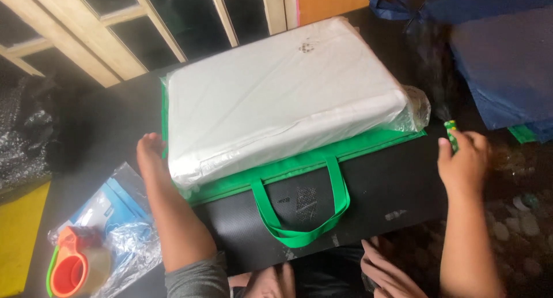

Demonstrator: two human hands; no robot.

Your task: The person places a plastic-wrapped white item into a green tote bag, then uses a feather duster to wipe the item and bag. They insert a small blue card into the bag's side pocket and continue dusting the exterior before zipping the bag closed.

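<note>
Pad (282,96), white and plastic-wrapped, lying between the hands on a green-edged black bag (374,188). Left hand (151,157) pressing open against the pad's left end, fingers hidden behind the edge. Right hand (464,160) closing around a small green object (451,134), just beyond the pad's right corner, beside the bag's edge. Green handle (299,217) looping toward the body, between the forearms. Tape dispenser (72,266), orange, sitting on a clear packet (115,214), left of the left forearm. Blue bags (501,62) piling up beyond the right hand. Wooden frame (115,39) standing beyond the left hand.
</note>
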